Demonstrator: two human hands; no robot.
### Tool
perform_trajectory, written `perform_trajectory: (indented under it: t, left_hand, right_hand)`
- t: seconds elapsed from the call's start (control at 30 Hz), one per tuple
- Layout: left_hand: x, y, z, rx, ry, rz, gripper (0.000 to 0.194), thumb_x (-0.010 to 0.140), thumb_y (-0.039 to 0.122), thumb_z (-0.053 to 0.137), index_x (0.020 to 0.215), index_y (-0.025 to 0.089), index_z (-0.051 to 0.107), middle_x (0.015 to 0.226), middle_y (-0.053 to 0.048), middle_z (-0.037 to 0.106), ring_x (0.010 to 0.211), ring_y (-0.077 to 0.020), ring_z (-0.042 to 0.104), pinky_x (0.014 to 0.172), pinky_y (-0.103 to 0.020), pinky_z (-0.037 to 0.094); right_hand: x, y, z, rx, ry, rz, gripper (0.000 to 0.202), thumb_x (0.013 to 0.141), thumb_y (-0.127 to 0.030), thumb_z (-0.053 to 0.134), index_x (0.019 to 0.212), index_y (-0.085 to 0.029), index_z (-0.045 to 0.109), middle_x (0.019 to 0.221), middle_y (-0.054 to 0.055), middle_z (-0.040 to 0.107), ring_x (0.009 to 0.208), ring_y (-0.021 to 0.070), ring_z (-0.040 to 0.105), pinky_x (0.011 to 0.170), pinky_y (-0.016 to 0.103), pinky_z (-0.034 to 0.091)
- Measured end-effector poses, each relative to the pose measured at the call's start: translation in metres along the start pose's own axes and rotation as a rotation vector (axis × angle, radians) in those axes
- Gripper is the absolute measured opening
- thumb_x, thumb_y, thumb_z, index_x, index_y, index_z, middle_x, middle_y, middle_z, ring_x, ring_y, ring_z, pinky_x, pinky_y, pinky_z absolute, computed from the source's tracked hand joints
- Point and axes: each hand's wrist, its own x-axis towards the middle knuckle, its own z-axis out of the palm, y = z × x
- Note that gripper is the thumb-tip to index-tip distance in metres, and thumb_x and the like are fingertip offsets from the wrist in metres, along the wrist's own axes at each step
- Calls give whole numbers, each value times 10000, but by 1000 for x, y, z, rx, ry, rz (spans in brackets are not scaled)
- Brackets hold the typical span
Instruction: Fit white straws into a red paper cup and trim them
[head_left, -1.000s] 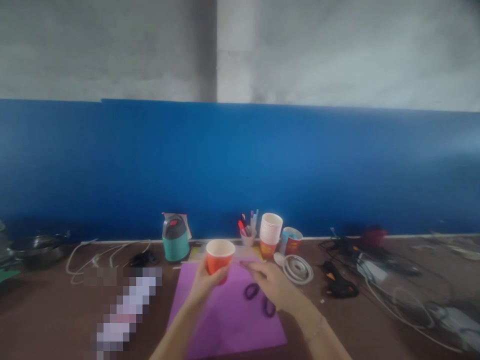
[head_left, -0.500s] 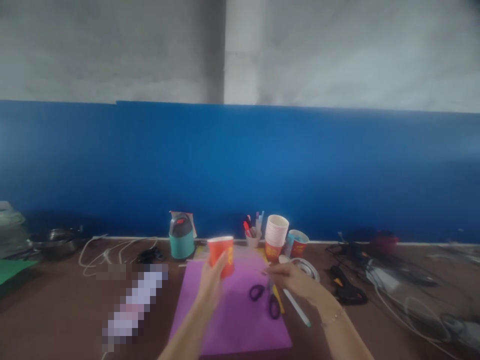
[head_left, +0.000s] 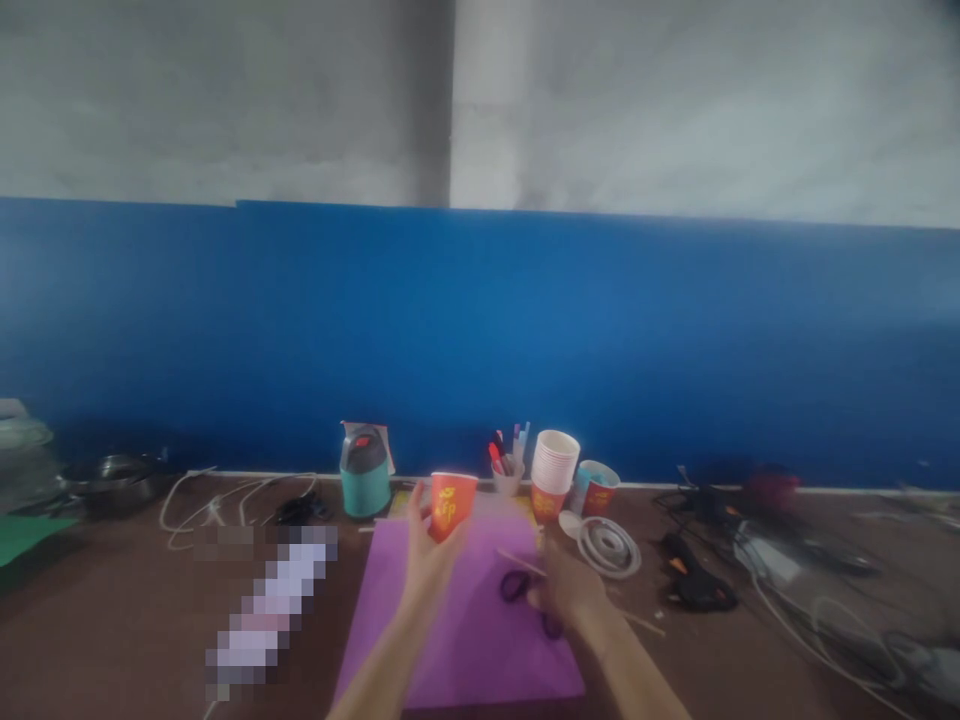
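The pen cup (head_left: pixel 508 482) holds pens (head_left: pixel 517 440) (one looks red).

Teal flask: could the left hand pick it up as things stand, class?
Probably not: the left hand holds the red cup, though nothing tall stands between it and the flask.

Brown table (head_left: pixel 135 610) bears purple sheet (head_left: pixel 450 650), teal flask (head_left: pixel 366 490).

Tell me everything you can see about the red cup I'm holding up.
The red paper cup has yellow printed markings and a pale rim. It looks smooth and undented, tapers downward and leans slightly, mouth up; its inside isn't visible. Your left hand grips it over the purple sheet.
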Motion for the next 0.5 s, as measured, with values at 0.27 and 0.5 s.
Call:
perform_trajectory:
  t: [0.27, 0.5]
  left_hand:
    - [3, -13, -4, 61, -42, 91, 929, 635, 380, 706, 1402, 324, 184, 1207, -77, 474, 960, -241, 592, 696, -281, 518]
    - [4, -19, -3, 46, -77, 164, 919, 670, 408, 690, 1411, 283, 161, 1262, -103, 467, 1074, -244, 540, 800, -294, 503]
  right_hand:
    - [-7, -10, 1, -65, -22, -24, 588, 703, -36, 493, 1286, -72, 416, 1083, 224, 624, 1016, 319, 598, 796, 352, 446]
    - [-3, -4, -4, 39, -22, 4, 585, 762, -53, 427, 1336, -57, 317, 1115, 220, 605, 973, 280, 618, 767, 337, 446]
